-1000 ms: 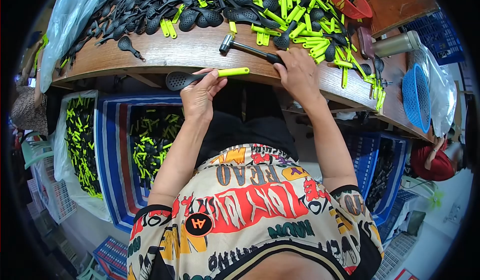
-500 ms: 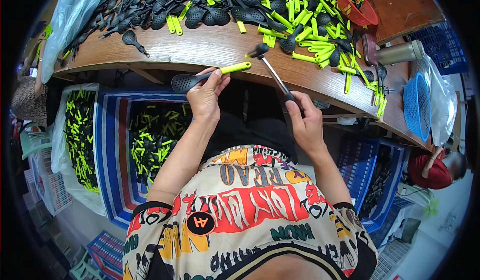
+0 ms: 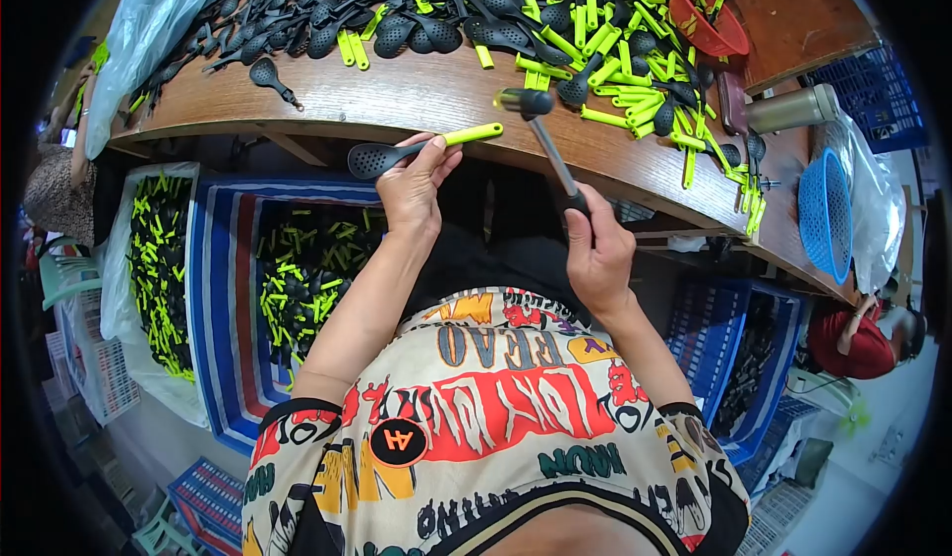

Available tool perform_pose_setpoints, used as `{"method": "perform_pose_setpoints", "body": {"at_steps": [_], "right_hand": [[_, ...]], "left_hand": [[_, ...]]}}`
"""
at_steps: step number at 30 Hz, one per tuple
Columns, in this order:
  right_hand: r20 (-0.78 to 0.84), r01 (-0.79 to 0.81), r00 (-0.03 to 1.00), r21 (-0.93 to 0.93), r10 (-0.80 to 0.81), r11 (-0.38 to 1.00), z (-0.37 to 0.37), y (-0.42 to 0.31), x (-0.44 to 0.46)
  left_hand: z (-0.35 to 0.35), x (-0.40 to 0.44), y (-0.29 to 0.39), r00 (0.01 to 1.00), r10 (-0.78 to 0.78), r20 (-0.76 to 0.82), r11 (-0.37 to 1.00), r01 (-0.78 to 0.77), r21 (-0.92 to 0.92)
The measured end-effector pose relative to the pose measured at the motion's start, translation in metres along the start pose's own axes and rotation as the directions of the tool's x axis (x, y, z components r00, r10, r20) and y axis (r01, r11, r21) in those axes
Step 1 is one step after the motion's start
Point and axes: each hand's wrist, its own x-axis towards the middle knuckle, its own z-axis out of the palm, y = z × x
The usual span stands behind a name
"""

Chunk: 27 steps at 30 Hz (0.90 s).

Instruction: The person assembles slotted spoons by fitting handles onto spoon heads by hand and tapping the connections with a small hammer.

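Observation:
My left hand (image 3: pixel 415 187) is closed round a small black slotted spoon (image 3: pixel 372 160) with a lime-green handle. The spoon lies nearly level, its perforated bowl to the left and the green handle end pointing right, at the table's near edge. In my right hand (image 3: pixel 603 248) is a hammer (image 3: pixel 555 149) with a metal shaft and a dark grip. Its head is slightly blurred and hangs over the table edge, just right of the green handle's end and apart from it.
Black spoon heads (image 3: pixel 397 30) and loose green handles (image 3: pixel 625 80) cover the back of the wooden table (image 3: pixel 337 95). A red basket (image 3: pixel 709 30), a metal flask (image 3: pixel 793 108) and a blue basket (image 3: pixel 826 214) stand at the right. Filled striped bins (image 3: pixel 223 308) flank me. Other people are at the sides.
The hammer head has come up and turned, and looks larger. My right hand has shifted slightly nearer the spoon's side. My left hand still holds the spoon in about the same place.

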Motion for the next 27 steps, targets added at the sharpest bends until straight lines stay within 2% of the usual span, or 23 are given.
{"method": "perform_pose_setpoints", "body": {"at_steps": [1, 3, 5, 8, 11, 12, 13, 15, 16, 18, 20, 23, 25, 27], "right_hand": [[0.043, 0.015, 0.999, -0.103, -0.010, 0.995, 0.004, 0.004, -0.001], [0.226, 0.005, 0.969, -0.420, 0.099, 0.907, 0.008, 0.010, -0.003], [0.221, -0.004, 0.970, -0.401, 0.101, 0.916, 0.006, 0.008, 0.002], [0.092, 0.012, 0.996, -0.057, -0.007, 0.998, 0.007, 0.004, 0.003], [0.028, 0.003, 1.000, -0.009, -0.003, 1.000, 0.007, -0.006, -0.001], [0.078, 0.039, 0.997, -0.143, -0.028, 0.989, 0.012, 0.003, 0.000], [0.077, 0.040, 0.997, -0.144, -0.029, 0.989, 0.013, 0.006, -0.003], [0.202, 0.061, 0.979, -0.348, 0.012, 0.935, 0.013, 0.009, -0.003], [0.193, 0.078, 0.981, -0.372, -0.005, 0.925, 0.013, 0.008, -0.002], [0.197, 0.068, 0.980, -0.372, 0.007, 0.926, 0.015, 0.009, -0.003], [0.197, 0.061, 0.980, -0.376, 0.015, 0.925, 0.015, 0.010, -0.002], [0.184, 0.041, 0.983, -0.342, 0.024, 0.939, 0.015, 0.009, -0.003], [0.117, 0.090, 0.990, -0.122, -0.076, 0.989, 0.013, 0.004, -0.002], [0.093, 0.090, 0.992, -0.057, -0.084, 0.994, 0.016, -0.001, -0.005]], "left_hand": [[0.000, -0.001, -0.001, 1.000, 0.000, 0.000, 1.000, 0.000, -0.002], [0.002, -0.002, -0.003, 1.000, 0.001, 0.024, 1.000, 0.000, -0.023], [0.002, -0.001, -0.005, 1.000, 0.000, 0.025, 1.000, 0.001, -0.030], [0.006, -0.004, -0.008, 1.000, -0.012, 0.026, 0.999, 0.013, -0.035], [0.007, -0.006, -0.012, 1.000, -0.018, 0.013, 0.999, 0.018, -0.040], [0.007, -0.007, -0.013, 1.000, -0.018, 0.013, 0.999, 0.019, -0.041], [0.008, -0.007, -0.014, 1.000, -0.014, 0.016, 0.999, 0.014, -0.042], [0.008, -0.007, -0.015, 1.000, -0.006, 0.021, 0.999, 0.007, -0.045], [0.006, -0.007, -0.014, 0.999, -0.019, 0.045, 0.998, 0.022, -0.062], [0.003, -0.009, -0.012, 0.997, -0.034, 0.071, 0.996, 0.039, -0.075], [0.003, -0.011, -0.008, 0.997, -0.073, 0.000, 0.985, 0.072, -0.157], [0.000, -0.008, -0.012, 1.000, -0.022, 0.014, 0.995, 0.024, -0.092], [0.001, -0.008, -0.012, 1.000, 0.000, 0.011, 0.997, 0.000, -0.071], [0.000, -0.011, -0.014, 1.000, -0.003, 0.009, 0.997, 0.004, -0.071]]}}
